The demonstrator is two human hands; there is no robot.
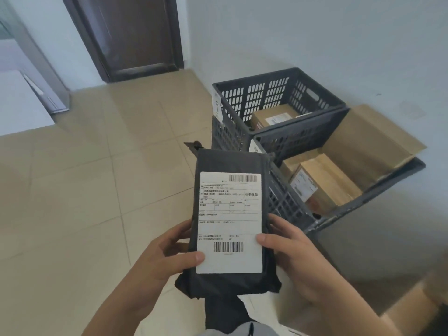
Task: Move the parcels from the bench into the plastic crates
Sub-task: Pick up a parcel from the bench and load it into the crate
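Above the tan tiled floor (72,190), a flat black plastic mailer bag with a big white paper label (230,221) sits in two bare hands. The left hand (164,255) grips its left edge, thumb on the label. The right hand (291,258) grips the right edge the same way. Both hands are wrapped on the bag, so it looks safe.

Two dark grey plastic crates with holes in their sides stand by the wall, just past the bag. The far crate (278,93) holds one brown cardboard box (274,118). The near crate (363,197) holds more brown boxes (324,183) and a loose sheet of brown card (371,141).

I think the bag goes in a crate next. A good way is to carry it over the rim, lower it flat, and let go only when it rests on something. The bag looks soft, so holding both edges should keep it from folding.
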